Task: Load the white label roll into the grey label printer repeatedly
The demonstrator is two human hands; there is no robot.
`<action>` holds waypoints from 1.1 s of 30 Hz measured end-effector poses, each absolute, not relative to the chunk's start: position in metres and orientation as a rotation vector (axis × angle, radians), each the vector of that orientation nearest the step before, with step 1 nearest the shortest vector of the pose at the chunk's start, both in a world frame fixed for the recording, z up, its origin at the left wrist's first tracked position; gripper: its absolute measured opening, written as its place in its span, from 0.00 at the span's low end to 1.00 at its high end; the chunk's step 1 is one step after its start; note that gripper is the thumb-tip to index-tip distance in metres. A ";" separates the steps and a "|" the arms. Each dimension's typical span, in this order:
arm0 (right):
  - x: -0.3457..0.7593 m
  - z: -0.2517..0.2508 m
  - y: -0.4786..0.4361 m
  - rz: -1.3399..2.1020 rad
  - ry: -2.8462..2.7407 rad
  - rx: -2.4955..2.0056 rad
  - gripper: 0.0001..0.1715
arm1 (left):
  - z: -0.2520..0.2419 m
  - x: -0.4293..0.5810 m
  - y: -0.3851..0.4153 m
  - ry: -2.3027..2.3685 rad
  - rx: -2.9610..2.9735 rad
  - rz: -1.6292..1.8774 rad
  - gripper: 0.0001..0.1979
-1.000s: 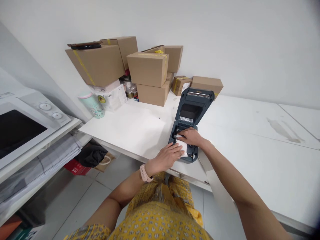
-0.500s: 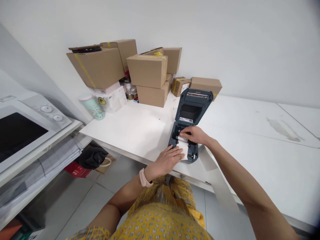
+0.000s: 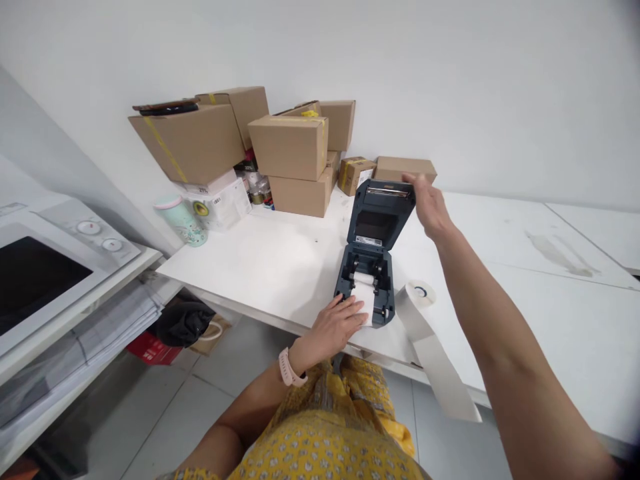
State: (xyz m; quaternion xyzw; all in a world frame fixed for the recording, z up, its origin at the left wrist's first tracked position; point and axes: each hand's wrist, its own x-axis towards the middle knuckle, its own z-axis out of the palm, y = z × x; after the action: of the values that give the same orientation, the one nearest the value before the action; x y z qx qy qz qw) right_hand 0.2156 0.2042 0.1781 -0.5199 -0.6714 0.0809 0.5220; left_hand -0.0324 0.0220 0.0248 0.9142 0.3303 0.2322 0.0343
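A dark label printer (image 3: 344, 270) stands on the white table with its lid (image 3: 393, 220) raised. Inside it sits a small white label roll (image 3: 364, 278), whose paper strip (image 3: 363, 295) runs toward the front edge. My left hand (image 3: 336, 327) lies with fingers stretched out over the strip and the printer's front left edge. At the lid's top right corner, my right hand (image 3: 431, 205) has its fingers hooked round the edge; its thumb is partly hidden. Right of the printer lies a bigger label roll (image 3: 423, 293), its long loose strip (image 3: 440, 367) hanging over the table edge.
Several cardboard boxes (image 3: 287, 150) are stacked at the back against the wall. A mint tumbler (image 3: 183, 223) stands near a white carton (image 3: 225, 207) on the left. A microwave (image 3: 65, 247) sits on a shelf at far left. The table's front edge (image 3: 235, 307) runs close to my body.
My right hand has left the roll inside the printer and moved up to the lid's top right corner. My left hand stays on the paper strip. The bigger label roll has come into view.
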 end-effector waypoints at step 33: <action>0.148 -0.018 0.034 0.353 -1.166 -1.296 0.36 | -0.033 -0.028 0.065 0.958 2.776 1.300 0.28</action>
State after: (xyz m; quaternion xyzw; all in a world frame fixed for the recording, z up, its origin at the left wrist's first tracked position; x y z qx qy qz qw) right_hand 0.1479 0.0335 -0.0181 -0.5660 -0.5093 0.1542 0.6297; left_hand -0.0282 0.0653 -0.0333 0.8638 0.2981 0.4047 -0.0349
